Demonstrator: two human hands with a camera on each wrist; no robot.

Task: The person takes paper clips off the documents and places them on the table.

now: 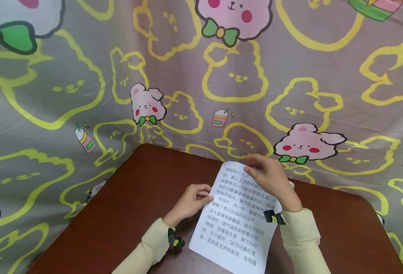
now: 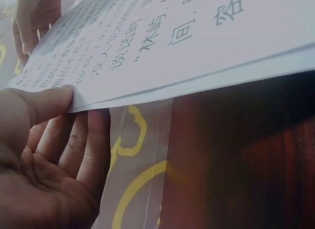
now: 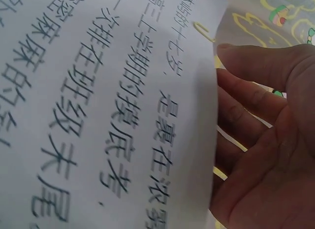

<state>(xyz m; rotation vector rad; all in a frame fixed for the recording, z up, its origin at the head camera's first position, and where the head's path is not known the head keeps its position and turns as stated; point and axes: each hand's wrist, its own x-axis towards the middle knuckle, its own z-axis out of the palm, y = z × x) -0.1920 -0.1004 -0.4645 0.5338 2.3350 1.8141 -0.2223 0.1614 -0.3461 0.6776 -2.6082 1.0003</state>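
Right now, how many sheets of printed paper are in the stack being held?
2 at least: the left wrist view shows two edges in the paper stack, pinched by the left hand at its left edge, the right hand at its top. More may be hidden.

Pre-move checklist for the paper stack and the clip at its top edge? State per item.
1. Left hand grips the left edge of the white printed paper sheets: ok, thumb on top, fingers under.
2. Right hand holds the top edge: ok.
3. Small yellow paper clip sits on the top edge: ok; how far it is pushed on, cannot tell.
4. Sheet edges aligned: cannot tell; two layers show in the left wrist view.
5. Stack lies over the dark brown wooden table: ok.
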